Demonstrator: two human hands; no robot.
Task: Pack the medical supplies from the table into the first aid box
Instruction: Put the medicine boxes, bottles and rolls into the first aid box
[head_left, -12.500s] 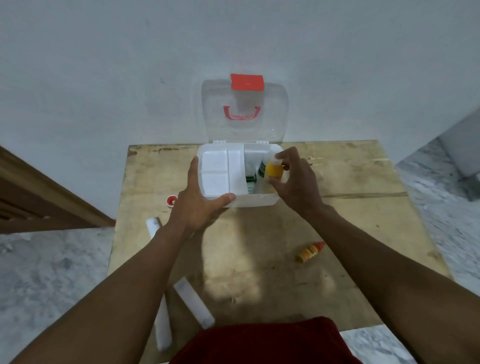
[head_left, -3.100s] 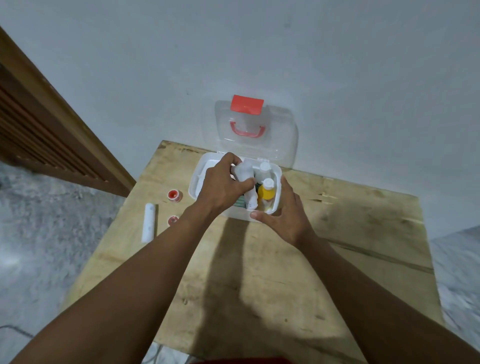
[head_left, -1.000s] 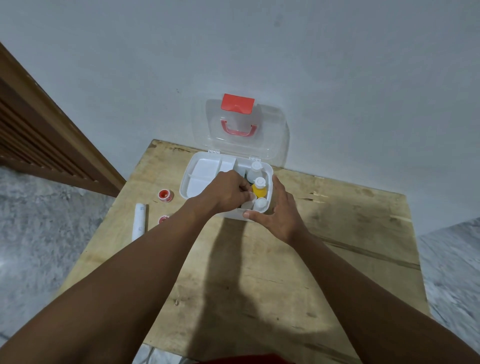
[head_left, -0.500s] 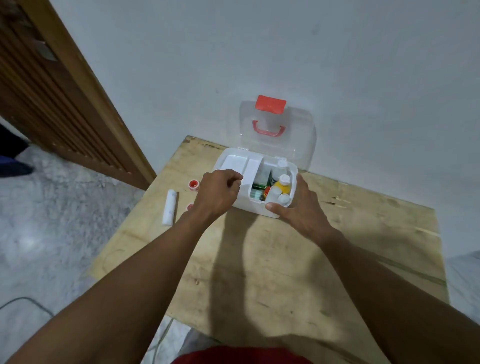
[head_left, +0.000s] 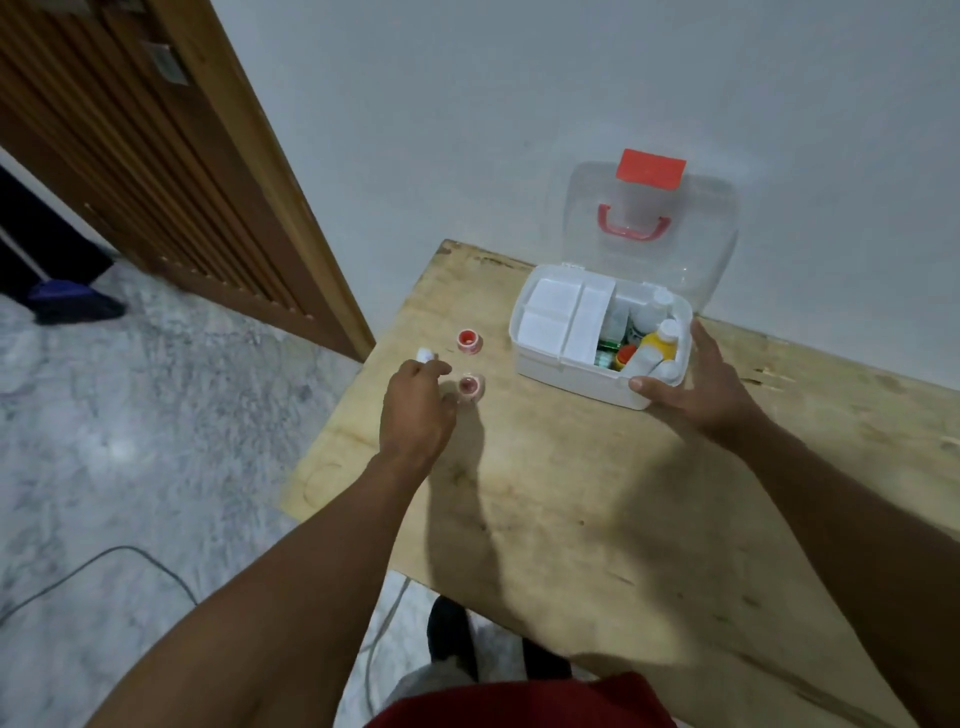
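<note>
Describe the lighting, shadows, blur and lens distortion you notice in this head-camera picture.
Head view: soft, dim light; broad arm shadows fall across the wooden table; a pale glare patch on the marble floor; the wide-angle lens slants the door frame; the left hand, gripping the white roll, looks slightly smeared; the first aid box is sharp.

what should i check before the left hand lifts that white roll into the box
1. lid open: ok, it stands upright.
2. first aid box steadied: ok, right hand rests on its near corner.
3. left hand grip on white roll: cannot tell, the hand covers it.
4. room in box: ok, tray sections are bare; the bottles side is crowded.
5. table cleared: not ok, two tape rolls lie out.
</note>
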